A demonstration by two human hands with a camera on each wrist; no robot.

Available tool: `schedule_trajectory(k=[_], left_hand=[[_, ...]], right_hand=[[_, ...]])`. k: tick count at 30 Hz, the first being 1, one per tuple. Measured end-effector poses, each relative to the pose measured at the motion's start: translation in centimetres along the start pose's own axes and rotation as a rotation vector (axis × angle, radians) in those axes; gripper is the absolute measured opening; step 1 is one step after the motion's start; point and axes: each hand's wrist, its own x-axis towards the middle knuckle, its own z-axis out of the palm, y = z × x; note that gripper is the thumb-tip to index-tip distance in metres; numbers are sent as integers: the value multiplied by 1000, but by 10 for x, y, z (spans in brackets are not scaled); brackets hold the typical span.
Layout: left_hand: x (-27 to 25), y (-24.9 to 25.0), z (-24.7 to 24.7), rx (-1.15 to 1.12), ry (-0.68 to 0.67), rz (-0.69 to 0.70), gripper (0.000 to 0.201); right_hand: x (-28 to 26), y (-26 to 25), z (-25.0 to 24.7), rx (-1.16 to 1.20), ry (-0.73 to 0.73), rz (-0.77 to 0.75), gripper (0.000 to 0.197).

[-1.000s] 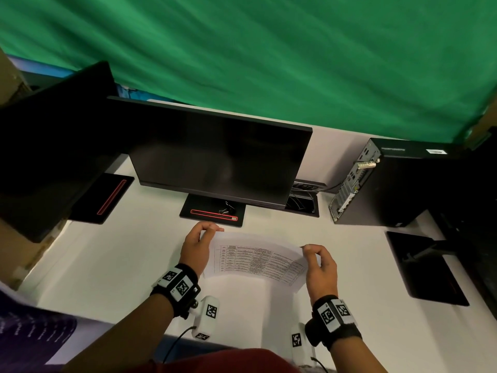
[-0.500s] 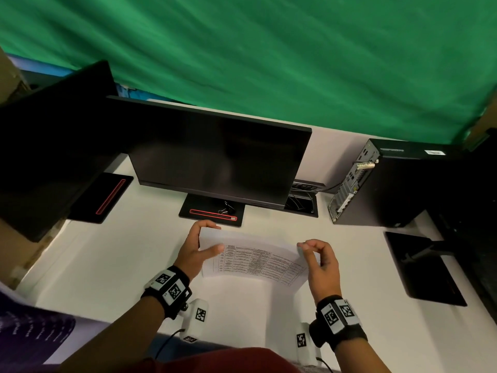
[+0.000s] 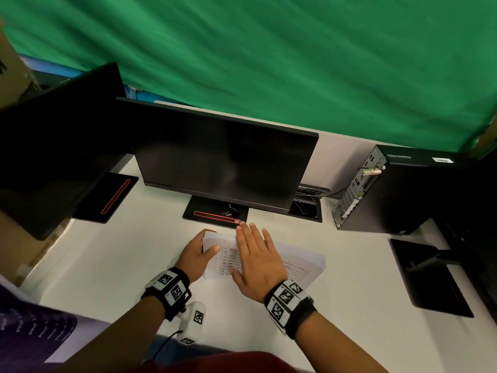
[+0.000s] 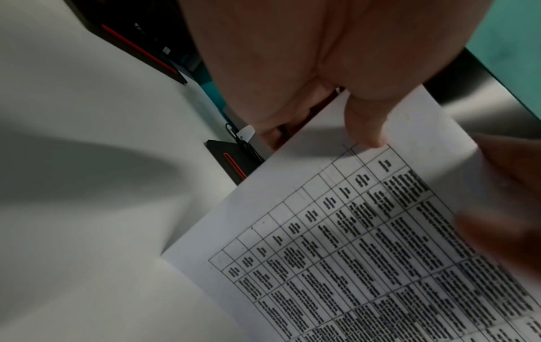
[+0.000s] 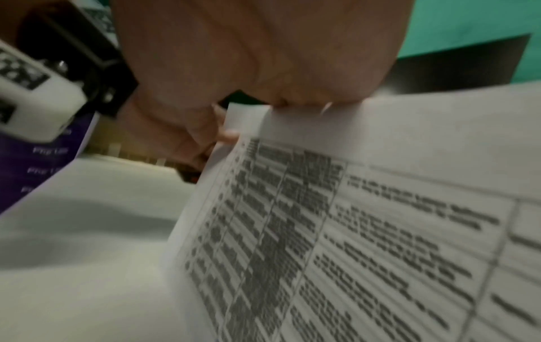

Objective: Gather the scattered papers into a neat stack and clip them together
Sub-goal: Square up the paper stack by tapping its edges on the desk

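- Papers (image 3: 298,261), printed with tables, are seen on the white desk (image 3: 121,259) in front of the monitor base (image 3: 215,211).
- Their left edge is pinched by the left hand (image 3: 195,255), thumb on top, fingers curled behind the sheet.
- Right hand (image 3: 258,262) is held flat over the papers, fingers straight and spread, grasping nothing.
- A binder clip (image 3: 228,211) is noted on the monitor base, apart from both hands.

The papers (image 3: 295,265) lie on the worktop (image 3: 121,259) near its front edge, just before the monitor (image 3: 226,162). A binder clip (image 3: 228,211) sits on the monitor's base. The computer tower (image 3: 398,192) stands toward the right edge.
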Motion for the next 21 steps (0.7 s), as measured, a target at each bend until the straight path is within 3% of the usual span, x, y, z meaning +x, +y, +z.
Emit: schedule_trajectory(k=[4, 5, 8, 9, 13, 17, 21], left_hand=[[1, -1, -2, 36, -26, 14, 26], [0, 0, -2, 41, -21, 15, 25], [0, 1, -1, 36, -15, 16, 21], [0, 2, -1, 44, -16, 23, 21], [2, -1, -3, 62, -23, 55, 20], [4, -2, -1, 81, -17, 50, 23], [5, -3, -2, 58, -33, 44, 23]], right_hand=[[4, -7, -13, 182, 254, 45, 76], [3, -8, -13, 183, 255, 38, 76], [1, -7, -1, 69, 35, -13, 82], [2, -5, 2, 65, 30, -14, 83], [1, -12, -5, 226, 247, 30, 75], [5, -19, 7, 43, 68, -50, 85], [7, -26, -2, 218, 219, -6, 78]])
